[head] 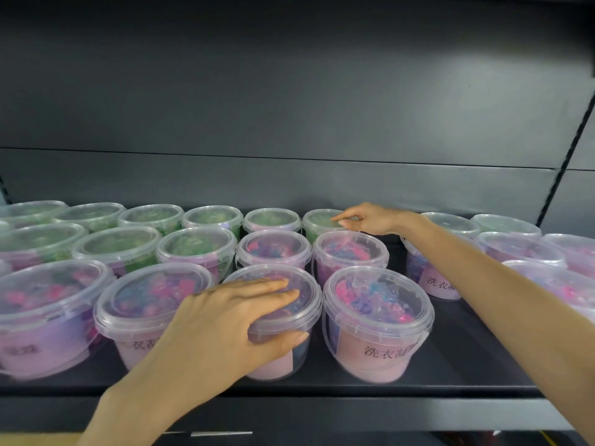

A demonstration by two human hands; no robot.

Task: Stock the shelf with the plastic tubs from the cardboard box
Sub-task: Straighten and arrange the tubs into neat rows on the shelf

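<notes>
Several clear lidded plastic tubs stand in rows on the dark shelf [467, 358]. My left hand [231, 320] grips a front-row tub with pink and blue contents [299, 284], fingers across its lid and thumb curled against its side. My right hand [367, 220] reaches to the back row, fingertips touching the lid of a green-filled tub [317, 218]. Another pink-labelled tub [376, 320] stands just right of the gripped one. The cardboard box is out of view.
Green tubs fill the back left [151, 217]; pink ones fill the front left [48, 313] and far right [521, 249]. A bare gap of shelf lies under my right forearm. The grey back panel [289, 107] rises behind.
</notes>
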